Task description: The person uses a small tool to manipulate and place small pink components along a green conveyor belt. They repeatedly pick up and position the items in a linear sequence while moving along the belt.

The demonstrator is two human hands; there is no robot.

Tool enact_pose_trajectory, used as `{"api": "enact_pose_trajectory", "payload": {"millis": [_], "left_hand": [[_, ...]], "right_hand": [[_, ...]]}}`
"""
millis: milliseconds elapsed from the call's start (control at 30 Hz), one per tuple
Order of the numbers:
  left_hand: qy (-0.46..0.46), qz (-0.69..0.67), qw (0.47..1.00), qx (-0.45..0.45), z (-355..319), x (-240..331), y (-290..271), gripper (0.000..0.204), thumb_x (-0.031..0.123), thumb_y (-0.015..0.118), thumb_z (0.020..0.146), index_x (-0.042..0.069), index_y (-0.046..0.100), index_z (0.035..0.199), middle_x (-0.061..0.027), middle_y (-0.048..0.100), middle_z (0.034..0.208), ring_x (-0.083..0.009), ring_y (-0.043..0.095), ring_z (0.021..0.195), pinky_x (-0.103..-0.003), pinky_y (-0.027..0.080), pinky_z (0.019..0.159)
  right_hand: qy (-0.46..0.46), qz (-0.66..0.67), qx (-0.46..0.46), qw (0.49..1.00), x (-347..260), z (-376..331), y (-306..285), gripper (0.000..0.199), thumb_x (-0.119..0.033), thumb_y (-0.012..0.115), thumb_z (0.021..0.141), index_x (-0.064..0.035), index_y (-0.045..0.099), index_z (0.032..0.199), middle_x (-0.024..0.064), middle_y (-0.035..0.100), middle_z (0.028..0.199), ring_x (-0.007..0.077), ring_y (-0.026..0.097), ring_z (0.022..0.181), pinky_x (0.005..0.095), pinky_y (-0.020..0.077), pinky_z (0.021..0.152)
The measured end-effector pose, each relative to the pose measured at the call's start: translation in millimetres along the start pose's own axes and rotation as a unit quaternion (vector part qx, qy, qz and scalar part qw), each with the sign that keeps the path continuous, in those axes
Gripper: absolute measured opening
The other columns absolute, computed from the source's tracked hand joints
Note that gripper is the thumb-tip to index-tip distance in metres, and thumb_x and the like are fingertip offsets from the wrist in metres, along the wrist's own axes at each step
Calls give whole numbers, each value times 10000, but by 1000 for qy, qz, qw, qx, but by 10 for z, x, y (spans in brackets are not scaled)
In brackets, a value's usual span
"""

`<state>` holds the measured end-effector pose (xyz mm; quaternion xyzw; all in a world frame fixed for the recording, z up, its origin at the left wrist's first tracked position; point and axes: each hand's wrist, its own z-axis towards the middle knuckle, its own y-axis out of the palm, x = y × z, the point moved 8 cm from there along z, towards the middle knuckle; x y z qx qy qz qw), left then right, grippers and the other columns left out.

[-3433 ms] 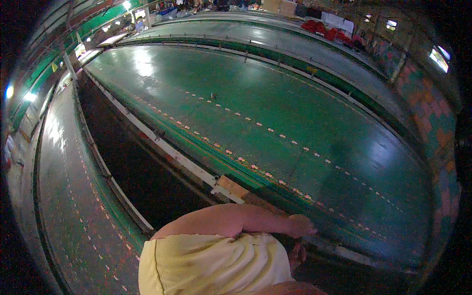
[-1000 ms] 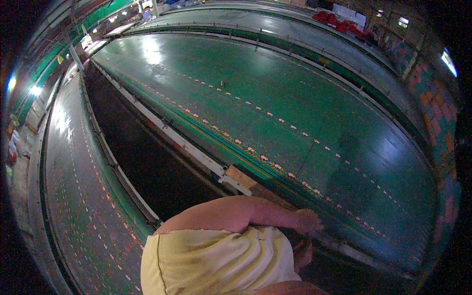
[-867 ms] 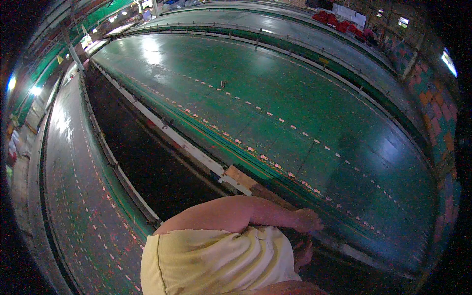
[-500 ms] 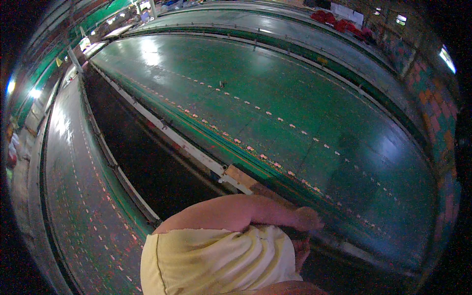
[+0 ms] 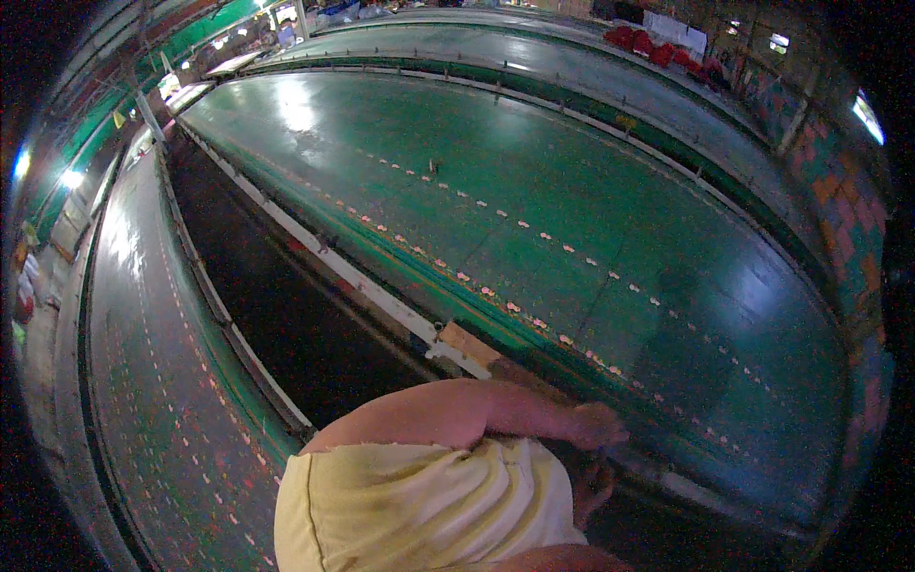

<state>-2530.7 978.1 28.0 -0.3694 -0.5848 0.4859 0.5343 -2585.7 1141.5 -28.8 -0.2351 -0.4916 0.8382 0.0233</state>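
My left hand (image 5: 599, 425) is at the near edge of the long green table, its arm bent across in front of me. Its fingers are curled, and dim light hides what they hold. Just below it is my right hand (image 5: 597, 484), in shadow, its fingers bent toward the left one. Something dark and small lies between the two hands; its kind cannot be made out. Beside my left forearm, a brown flat strip (image 5: 467, 345), perhaps wood or cardboard, rests along the table's edge rail.
Rows of small pale pink printed shapes (image 5: 515, 308) run along the green table (image 5: 381, 124). A small dark upright object (image 5: 434, 166) stands on it. A dark gap separates it from another long table (image 5: 143, 315) at left. Red bundles (image 5: 658, 48) lie at the far right.
My right hand has shifted slightly, its fingers now showing more apart from the left hand's. The left arm has barely moved, and the view has tilted a little.
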Motion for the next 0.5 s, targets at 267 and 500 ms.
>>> {"api": "enact_pose_trajectory", "payload": {"millis": [267,500], "left_hand": [[9,-14,1000,-11,21,14,37,445,182,670,979,117,647,1419,-186,761,1087,-413,775,1018,-558,644,807],[5,-8,999,31,8,10,53,407,167,631,1013,126,652,1418,-176,765,1088,-404,778,987,-540,645,769]], "right_hand": [[11,-90,-36,995,-7,60,35,373,-412,676,1064,-87,734,1239,160,771,924,365,714,746,476,579,702],[295,410,-72,860,621,-122,646,512,-576,675,1036,-178,718,1355,201,753,1195,336,708,1060,499,570,857]]}}
